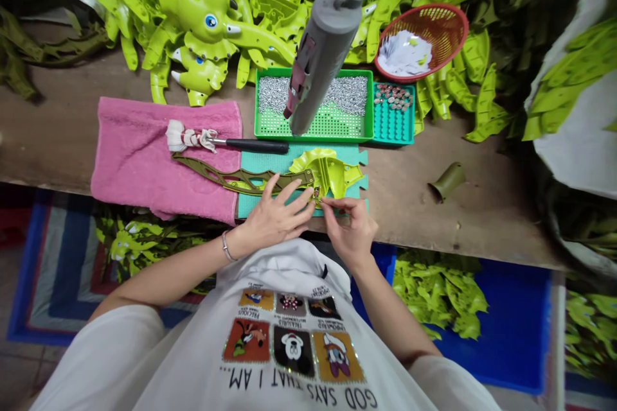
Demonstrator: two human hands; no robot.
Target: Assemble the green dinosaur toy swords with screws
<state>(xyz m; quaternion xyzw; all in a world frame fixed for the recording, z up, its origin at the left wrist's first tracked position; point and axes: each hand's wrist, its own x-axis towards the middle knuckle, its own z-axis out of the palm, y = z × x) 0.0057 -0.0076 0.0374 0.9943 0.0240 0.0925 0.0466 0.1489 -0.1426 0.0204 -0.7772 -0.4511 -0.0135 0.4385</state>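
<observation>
My left hand (282, 213) lies with its fingers stretched out over the near end of a long olive-green curved plastic piece (219, 174), fingertips touching it. My right hand (353, 226) is closed in a pinch just beside those fingertips; what it holds is too small to make out. Under and behind the fingers lies a lime-green moulded plastic shell (332, 173), its hollow ribbed side up. Both pieces rest on a teal foam mat (248, 205), the olive one reaching left over a pink towel (120, 160). A small metallic part (316, 192) shows between the hands.
Overhead hangs a grey electric screwdriver (325, 45). Behind the mat stand a green basket (313, 128) of screws and a teal tray (393, 131) of small round parts. A black-handled tool (263, 145) lies on the towel. A red basket (450, 35) and lime-green shells (274, 6) fill the back.
</observation>
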